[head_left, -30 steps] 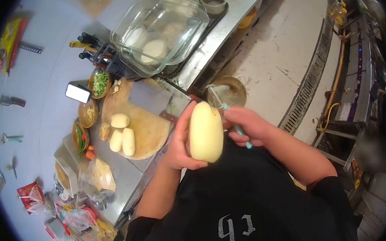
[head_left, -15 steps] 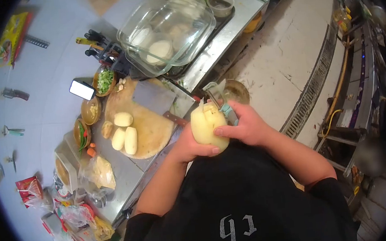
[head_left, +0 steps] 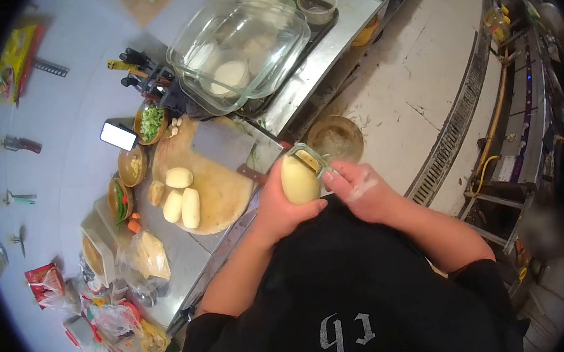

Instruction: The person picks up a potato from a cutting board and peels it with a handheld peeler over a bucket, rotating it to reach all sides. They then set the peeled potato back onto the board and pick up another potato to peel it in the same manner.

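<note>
My left hand (head_left: 276, 206) is wrapped round a large, pale yellow potato (head_left: 300, 182), mostly peeled, in front of my chest. A brown strip of skin shows at its upper end. In my right hand (head_left: 365, 192) is a light green peeler (head_left: 322, 166), its head lying against that upper end. Wet residue clings to the back of the right hand. On the wooden cutting board (head_left: 221, 211) to the left lie several peeled potatoes (head_left: 191, 207) and a cleaver (head_left: 222, 144), its handle toward me.
Below the hands, a round basin (head_left: 337, 139) stands on the floor. Glass baking dishes (head_left: 245, 58) and a knife block (head_left: 153, 83) stand behind the board. Bowls of chopped greens (head_left: 151, 122), garlic (head_left: 135, 165) and chilies (head_left: 121, 198) line its left side, near a lit phone (head_left: 119, 134).
The peeler has moved onto the potato's upper end, and my right thumb has come off the potato. The left hand has turned the potato, so its brown patch now shows.
</note>
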A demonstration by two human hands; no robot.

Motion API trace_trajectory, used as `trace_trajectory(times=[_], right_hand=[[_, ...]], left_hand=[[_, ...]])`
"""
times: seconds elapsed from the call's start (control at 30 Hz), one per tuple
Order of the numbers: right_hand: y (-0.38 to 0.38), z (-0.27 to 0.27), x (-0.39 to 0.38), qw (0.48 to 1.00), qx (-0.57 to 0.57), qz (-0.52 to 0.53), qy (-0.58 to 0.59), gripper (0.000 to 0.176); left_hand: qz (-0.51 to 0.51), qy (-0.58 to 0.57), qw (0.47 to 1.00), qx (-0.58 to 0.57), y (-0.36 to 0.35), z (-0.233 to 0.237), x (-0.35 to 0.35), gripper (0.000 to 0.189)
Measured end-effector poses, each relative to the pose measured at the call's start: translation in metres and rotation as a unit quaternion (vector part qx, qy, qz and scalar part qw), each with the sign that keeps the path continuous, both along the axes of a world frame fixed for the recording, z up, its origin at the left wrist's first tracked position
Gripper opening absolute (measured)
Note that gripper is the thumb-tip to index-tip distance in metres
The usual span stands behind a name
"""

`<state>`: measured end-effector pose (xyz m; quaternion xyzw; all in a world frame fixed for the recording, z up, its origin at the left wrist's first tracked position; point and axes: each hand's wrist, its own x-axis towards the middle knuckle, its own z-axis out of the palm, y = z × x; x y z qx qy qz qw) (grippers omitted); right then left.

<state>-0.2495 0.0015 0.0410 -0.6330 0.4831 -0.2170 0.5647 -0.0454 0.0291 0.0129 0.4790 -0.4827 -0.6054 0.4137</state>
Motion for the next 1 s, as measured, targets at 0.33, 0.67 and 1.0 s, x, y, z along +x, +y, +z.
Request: trace_trajectory(times=[0.33, 0.67, 1.0], right_hand=[[-0.011, -0.003, -0.01, 0.995, -0.015, 0.021, 0.099, 0.039], [0.005, -0.001, -0.003, 0.999, -0.019, 0.019, 0.021, 0.035], [0.0, -0.032, 0.004, 0.998, -0.043, -0.028, 0.038, 0.043]], left_hand=[[0.025, -0.112, 0.992, -0.049, 0.013, 0.009, -0.007, 0.089], [0.046, -0.116, 0.992, -0.024, 0.007, -0.001, -0.002, 0.088], [0.057, -0.171, 0.982, -0.051, 0.012, -0.015, 0.003, 0.093]])
